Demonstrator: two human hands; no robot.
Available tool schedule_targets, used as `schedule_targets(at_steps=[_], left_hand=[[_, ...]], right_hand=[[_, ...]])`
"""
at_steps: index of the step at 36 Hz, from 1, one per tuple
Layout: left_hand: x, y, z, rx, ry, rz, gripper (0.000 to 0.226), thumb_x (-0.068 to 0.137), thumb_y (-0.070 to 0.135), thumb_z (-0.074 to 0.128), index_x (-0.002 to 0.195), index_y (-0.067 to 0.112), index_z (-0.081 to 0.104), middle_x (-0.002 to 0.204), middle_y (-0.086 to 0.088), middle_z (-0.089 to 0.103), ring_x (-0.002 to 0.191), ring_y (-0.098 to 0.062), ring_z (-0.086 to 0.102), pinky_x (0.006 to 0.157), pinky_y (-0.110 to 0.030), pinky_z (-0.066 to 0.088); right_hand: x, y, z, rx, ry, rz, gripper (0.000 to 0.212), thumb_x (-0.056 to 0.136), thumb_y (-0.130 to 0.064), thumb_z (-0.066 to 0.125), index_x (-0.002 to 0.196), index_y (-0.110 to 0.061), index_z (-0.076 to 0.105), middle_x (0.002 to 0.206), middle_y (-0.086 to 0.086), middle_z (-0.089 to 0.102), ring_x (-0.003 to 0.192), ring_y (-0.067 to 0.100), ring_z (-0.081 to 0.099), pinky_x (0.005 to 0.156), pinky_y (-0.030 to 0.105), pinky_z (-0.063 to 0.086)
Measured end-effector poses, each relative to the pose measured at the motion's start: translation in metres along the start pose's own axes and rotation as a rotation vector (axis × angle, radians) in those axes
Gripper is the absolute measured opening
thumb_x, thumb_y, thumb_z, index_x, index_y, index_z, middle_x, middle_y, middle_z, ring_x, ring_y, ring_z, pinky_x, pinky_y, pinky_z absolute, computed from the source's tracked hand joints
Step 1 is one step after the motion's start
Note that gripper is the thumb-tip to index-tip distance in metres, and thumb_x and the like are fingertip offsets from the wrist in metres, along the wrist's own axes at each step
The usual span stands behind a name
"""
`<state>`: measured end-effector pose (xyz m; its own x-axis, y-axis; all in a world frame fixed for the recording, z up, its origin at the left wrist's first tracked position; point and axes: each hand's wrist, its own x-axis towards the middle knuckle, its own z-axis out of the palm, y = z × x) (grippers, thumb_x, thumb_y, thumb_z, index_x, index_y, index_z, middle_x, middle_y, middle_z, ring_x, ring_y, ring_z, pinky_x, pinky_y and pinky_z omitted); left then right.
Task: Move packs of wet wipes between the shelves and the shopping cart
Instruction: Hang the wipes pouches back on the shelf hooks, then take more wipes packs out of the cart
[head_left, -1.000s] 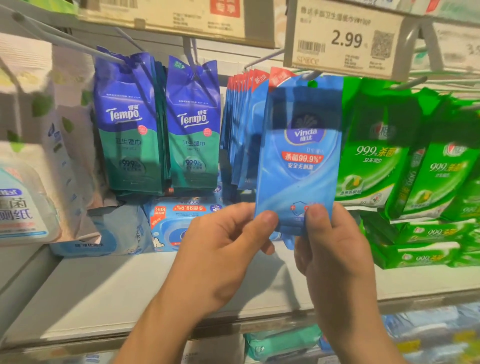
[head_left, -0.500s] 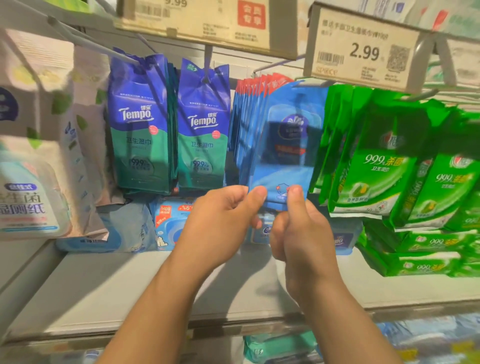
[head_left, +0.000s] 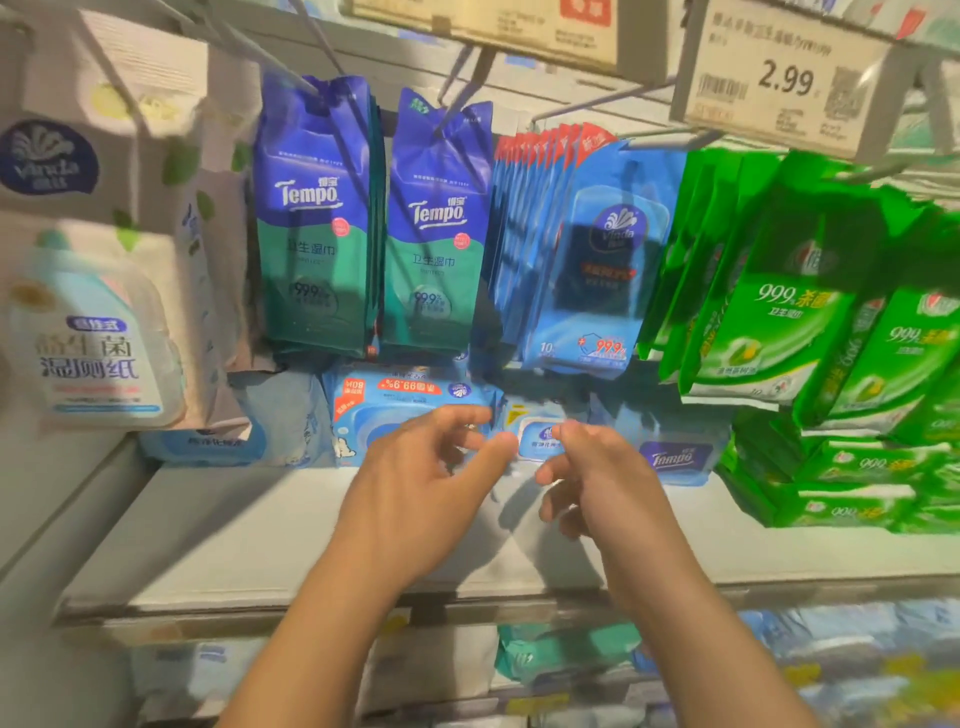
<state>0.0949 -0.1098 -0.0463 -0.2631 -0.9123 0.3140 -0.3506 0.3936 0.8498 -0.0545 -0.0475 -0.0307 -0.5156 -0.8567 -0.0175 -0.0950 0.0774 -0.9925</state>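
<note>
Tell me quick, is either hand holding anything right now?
Left hand: open, fingers loosely curled, holding nothing.
Right hand: open, holding nothing.

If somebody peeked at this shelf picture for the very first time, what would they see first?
Probably the two bare hands in the middle, the left hand and right hand, both holding nothing. Above them a row of blue Vinda packs hangs from a hook, with bright green packs to its right and Tempo packs to its left.

Glossy plastic wipe packs (head_left: 597, 260), thin metal hooks (head_left: 587, 104), matt shelf (head_left: 260, 530) (smooth)
</note>
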Motion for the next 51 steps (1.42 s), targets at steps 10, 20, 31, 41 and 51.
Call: schedule_targets(at_steps=[10, 20, 31, 41, 51], left_hand=[[-0.043, -0.022, -0.01, 0.285, -0.085, 0.033, 0.088, 0.074, 0.082, 0.039, 0.145, 0.033, 0.051, 0.146, 0.006, 0.055, 0.139, -0.018, 0.043, 0.114, -0.038, 0.038], [-0.098, -0.013, -0.004, 0.397, -0.01, -0.026, 0.092, 0.074, 0.079, 0.044, 0.142, 0.018, 0.056, 0.142, -0.002, 0.06, 0.133, -0.022, 0.05, 0.113, -0.043, 0.038], [-0.197, 0.015, 0.004, 0.522, 0.043, -0.201, 0.09, 0.08, 0.084, 0.035, 0.15, 0.03, 0.043, 0.15, 0.008, 0.049, 0.141, -0.017, 0.037, 0.118, -0.046, 0.03], [-0.316, 0.024, -0.025, 0.725, 0.161, -0.525, 0.087, 0.078, 0.086, 0.037, 0.144, 0.031, 0.049, 0.144, 0.004, 0.054, 0.135, -0.022, 0.044, 0.114, -0.043, 0.036], [-0.423, 0.036, -0.096, 0.634, 0.411, -0.778, 0.084, 0.081, 0.078, 0.053, 0.151, 0.034, 0.042, 0.157, 0.006, 0.042, 0.148, -0.017, 0.03, 0.122, -0.049, 0.026]], right_hand=[[-0.031, 0.022, -0.01, -0.813, -0.028, -0.124, 0.055, 0.096, -0.04, 0.059, 0.143, -0.013, 0.048, 0.141, 0.003, 0.056, 0.131, 0.019, 0.05, 0.105, 0.027, 0.035], [-0.06, 0.045, -0.039, -1.128, -0.166, -0.161, 0.08, 0.092, -0.063, 0.049, 0.151, -0.01, 0.041, 0.159, 0.006, 0.037, 0.145, 0.021, 0.034, 0.116, 0.027, 0.027], [-0.109, 0.053, -0.084, -0.961, -0.349, -0.123, 0.072, 0.096, -0.058, 0.052, 0.154, -0.021, 0.032, 0.156, 0.001, 0.042, 0.139, 0.026, 0.044, 0.109, 0.037, 0.037], [-0.178, 0.072, -0.069, -0.925, -0.616, -0.172, 0.054, 0.098, -0.047, 0.057, 0.138, -0.012, 0.049, 0.129, 0.009, 0.059, 0.117, 0.029, 0.056, 0.076, 0.029, 0.033], [-0.255, 0.063, -0.001, -1.006, -0.817, -0.316, 0.067, 0.096, -0.058, 0.053, 0.146, -0.015, 0.043, 0.148, 0.012, 0.049, 0.13, 0.032, 0.05, 0.103, 0.041, 0.042]])
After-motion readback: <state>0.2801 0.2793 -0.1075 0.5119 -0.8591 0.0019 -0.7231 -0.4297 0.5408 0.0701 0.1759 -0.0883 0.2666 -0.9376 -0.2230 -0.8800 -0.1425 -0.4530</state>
